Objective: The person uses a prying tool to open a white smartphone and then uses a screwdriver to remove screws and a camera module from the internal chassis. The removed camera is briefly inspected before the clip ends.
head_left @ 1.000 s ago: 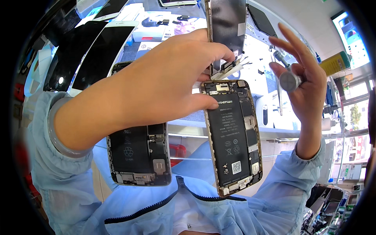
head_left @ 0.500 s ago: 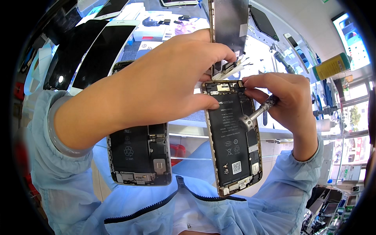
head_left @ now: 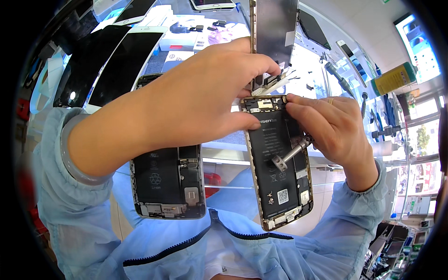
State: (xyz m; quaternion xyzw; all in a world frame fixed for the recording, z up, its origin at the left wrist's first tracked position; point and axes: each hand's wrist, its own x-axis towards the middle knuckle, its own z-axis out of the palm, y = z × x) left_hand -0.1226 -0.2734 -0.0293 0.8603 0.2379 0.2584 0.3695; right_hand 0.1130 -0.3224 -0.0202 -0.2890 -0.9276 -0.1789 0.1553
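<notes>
My left hand (head_left: 200, 98) grips the lifted screen (head_left: 275, 32) of an opened gold-edged phone (head_left: 261, 172), with its thumb on the phone body's left edge. My right hand (head_left: 333, 123) has its fingertips at the body's top right corner, holding a silver metal tool (head_left: 291, 154) that slants down across the battery; any finer tip is hidden. Flex cables and a white strip (head_left: 275, 86) show at the screen's lower end. A second opened phone (head_left: 165, 182) lies partly under my left forearm.
Dark screen panels (head_left: 70, 79) and a white-framed one (head_left: 126, 60) lie at upper left, near boxes (head_left: 182, 28). At right are a black phone (head_left: 312, 30), a white phone (head_left: 352, 60), a yellow-green bottle (head_left: 389, 81) and a lit display (head_left: 415, 42). The glass counter's edge crosses behind the phones.
My right hand has swung left from its raised, spread pose onto the phone's top corner, bringing the metal tool over the battery. My left hand stays nearly in place.
</notes>
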